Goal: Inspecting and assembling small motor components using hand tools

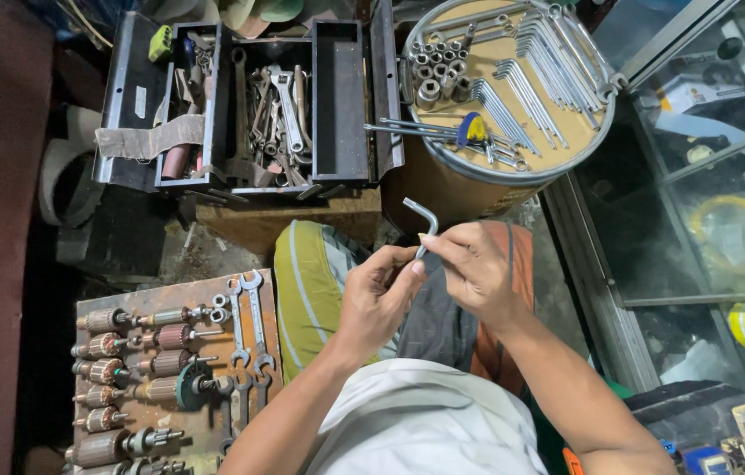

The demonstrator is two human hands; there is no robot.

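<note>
My right hand (pixel 476 271) pinches the lower end of a bent L-shaped metal socket wrench (pixel 423 217), which sticks up above my fingers. My left hand (pixel 381 295) is curled just beside it, fingertips touching the wrench's shaft near my right thumb. Both hands hover over my lap, in front of a round drum.
An open black metal toolbox (pixel 341 97) full of spanners sits ahead. A round drum top (pixel 566 132) carries L-shaped wrenches and sockets. At lower left, a board (pixel 170 295) holds several motor armatures and spanners. A glass cabinet (pixel 707 176) stands right. A green-striped cushion (pixel 306 281) lies below.
</note>
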